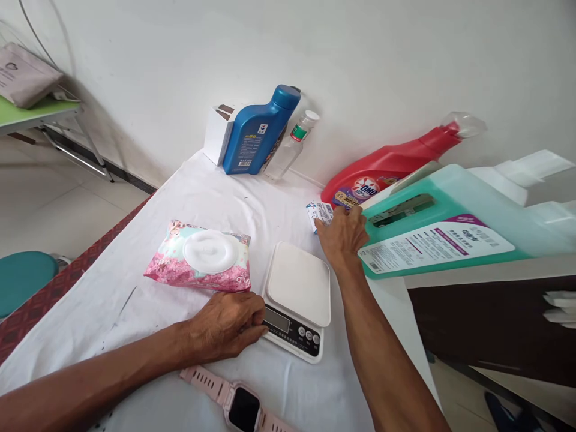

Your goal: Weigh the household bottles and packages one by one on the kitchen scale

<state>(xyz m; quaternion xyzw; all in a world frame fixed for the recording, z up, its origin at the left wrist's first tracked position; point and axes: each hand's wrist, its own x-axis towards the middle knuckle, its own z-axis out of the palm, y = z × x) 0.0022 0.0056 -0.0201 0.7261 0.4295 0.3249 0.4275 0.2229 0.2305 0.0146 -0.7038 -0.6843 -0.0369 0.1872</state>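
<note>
A white kitchen scale (297, 282) with a small display and buttons sits on the white cloth (216, 192). My left hand (227, 324) rests on the cloth with its fingers curled against the scale's front left corner. My right hand (342, 234) reaches past the scale and grips a small white and blue packet (318, 213). A pink wet-wipe pack (200, 257) with a white lid lies left of the scale, just beyond my left hand.
A pink smartwatch (238, 405) lies near the front edge. A blue bottle (258, 132), white box (218, 133) and clear bottle (292, 144) stand at the wall. A red detergent bottle (387, 165) and a large teal jug (450, 222) lie at right.
</note>
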